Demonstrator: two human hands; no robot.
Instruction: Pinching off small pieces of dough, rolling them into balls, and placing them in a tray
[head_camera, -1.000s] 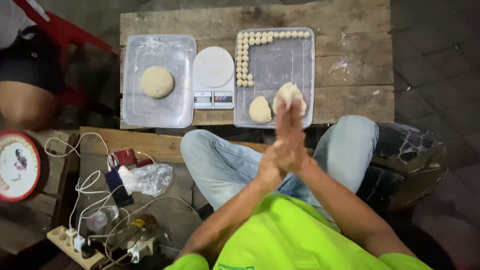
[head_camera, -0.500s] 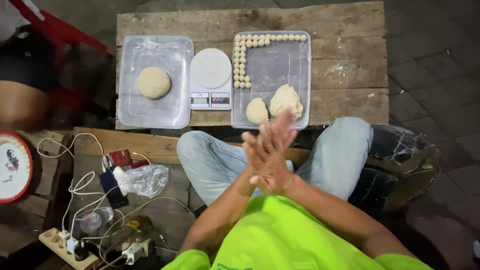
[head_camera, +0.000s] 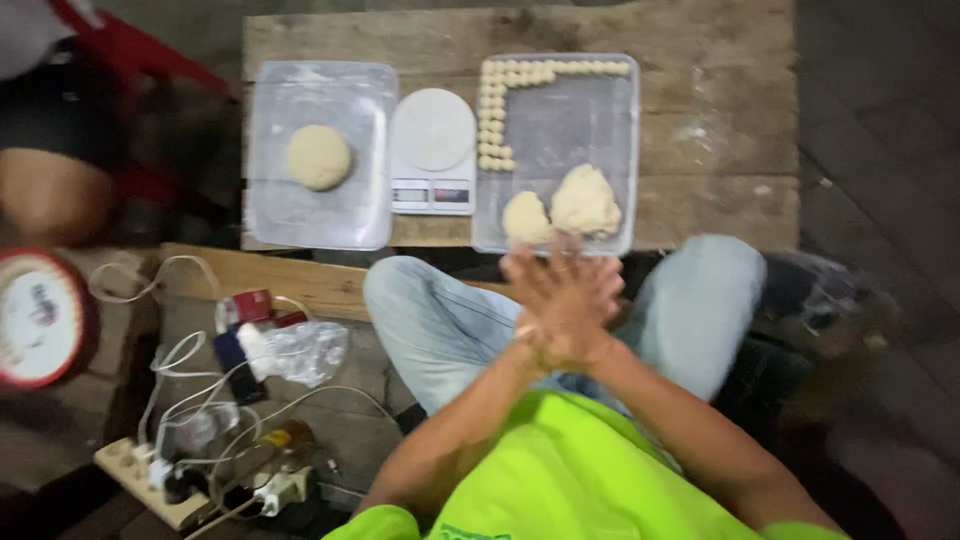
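My left hand (head_camera: 535, 305) and my right hand (head_camera: 592, 298) are pressed palm to palm above my knees, blurred, just in front of the right clear tray (head_camera: 560, 120). Whatever may lie between the palms is hidden. That tray holds several small dough balls (head_camera: 490, 120) in a line along its far and left edges. Two larger dough lumps (head_camera: 585, 200) sit at its near edge. A white kitchen scale (head_camera: 432, 150) stands between the trays. The left clear tray (head_camera: 300, 215) holds one round dough ball (head_camera: 318, 157).
Both trays rest on a low wooden table (head_camera: 720, 130). To my left lie a power strip (head_camera: 140, 480) with tangled cables, a crumpled plastic bag (head_camera: 305, 350) and a round red-rimmed lid (head_camera: 35, 315). Another person's knee (head_camera: 50, 195) shows at far left.
My joined hands have slid against each other and come down from the tray's near edge toward my lap. The trays and scale stay put.
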